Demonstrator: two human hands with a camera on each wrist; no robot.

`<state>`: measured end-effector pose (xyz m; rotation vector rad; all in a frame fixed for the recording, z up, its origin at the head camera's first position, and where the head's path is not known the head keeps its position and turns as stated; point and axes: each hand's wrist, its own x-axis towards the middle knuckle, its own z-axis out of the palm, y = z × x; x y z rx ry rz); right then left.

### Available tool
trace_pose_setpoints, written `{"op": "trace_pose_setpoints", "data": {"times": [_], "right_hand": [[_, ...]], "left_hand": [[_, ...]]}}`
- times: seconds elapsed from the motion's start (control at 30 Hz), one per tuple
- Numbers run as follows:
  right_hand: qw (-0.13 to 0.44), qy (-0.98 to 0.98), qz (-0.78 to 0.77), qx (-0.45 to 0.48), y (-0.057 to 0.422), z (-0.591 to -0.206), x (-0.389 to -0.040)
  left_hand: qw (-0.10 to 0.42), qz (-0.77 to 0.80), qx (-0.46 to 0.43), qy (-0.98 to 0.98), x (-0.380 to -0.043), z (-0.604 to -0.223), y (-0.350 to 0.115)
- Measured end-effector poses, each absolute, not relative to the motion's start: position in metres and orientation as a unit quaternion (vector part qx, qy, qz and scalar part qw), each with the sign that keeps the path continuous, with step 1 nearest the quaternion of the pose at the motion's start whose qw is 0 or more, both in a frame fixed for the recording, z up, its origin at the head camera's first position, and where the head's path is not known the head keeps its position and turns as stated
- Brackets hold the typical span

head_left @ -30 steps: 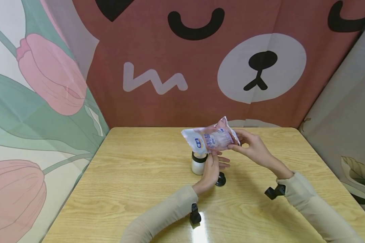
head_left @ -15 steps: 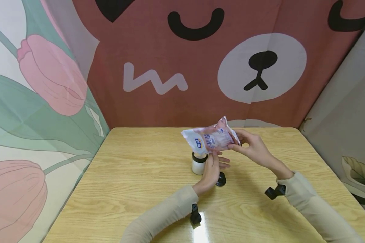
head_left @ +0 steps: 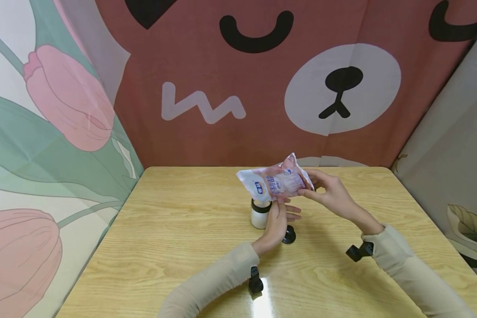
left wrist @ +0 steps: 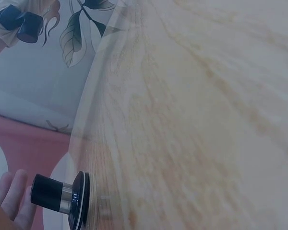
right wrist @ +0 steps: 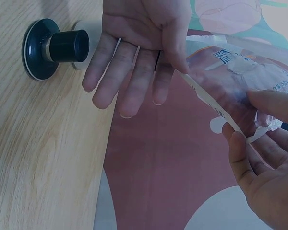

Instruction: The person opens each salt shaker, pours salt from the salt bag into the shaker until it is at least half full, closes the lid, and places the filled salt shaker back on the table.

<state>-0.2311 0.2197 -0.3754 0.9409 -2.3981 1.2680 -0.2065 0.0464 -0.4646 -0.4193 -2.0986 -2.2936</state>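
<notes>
A pink and white plastic bag of salt [head_left: 278,181] is held tilted over a glass jar [head_left: 259,216] with a black rim and white contents. My right hand [head_left: 331,192] grips the bag's right end, thumb on the near face and fingers behind; the right wrist view shows the bag [right wrist: 240,81] pinched there. Beneath the bag, beside the jar, my left hand [head_left: 278,223] has its fingers stretched out, its thumb at the bag's lower edge. The bag hides the jar's mouth. A black knobbed lid [head_left: 289,235] lies behind the left hand, clearer in the left wrist view as a lid [left wrist: 62,196].
The wooden table [head_left: 175,247] ends at a reddish cloth backdrop [head_left: 206,145] printed with a bear. Floral cloth [head_left: 83,176] hangs along the left side, grey cloth [head_left: 453,145] along the right. A small black camera [head_left: 255,282] sits at the left cuff.
</notes>
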Motion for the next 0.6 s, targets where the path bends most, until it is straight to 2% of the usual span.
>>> {"op": "trace_pose_setpoints", "data": {"times": [0.23, 0.47, 0.6], "right_hand": [[0.138, -0.823, 0.442, 0.329, 0.219, -0.374, -0.23], [0.137, -0.824, 0.442, 0.327, 0.219, -0.374, -0.231], [0.141, -0.822, 0.441, 0.332, 0.217, -0.371, -0.228]], "left_hand": [[-0.007, -0.737, -0.139, -0.662, -0.205, -0.461, 0.045], [-0.005, -0.73, -0.146, -0.668, -0.187, -0.432, 0.038], [0.0, -0.732, -0.149, -0.665, -0.186, -0.432, 0.038]]}}
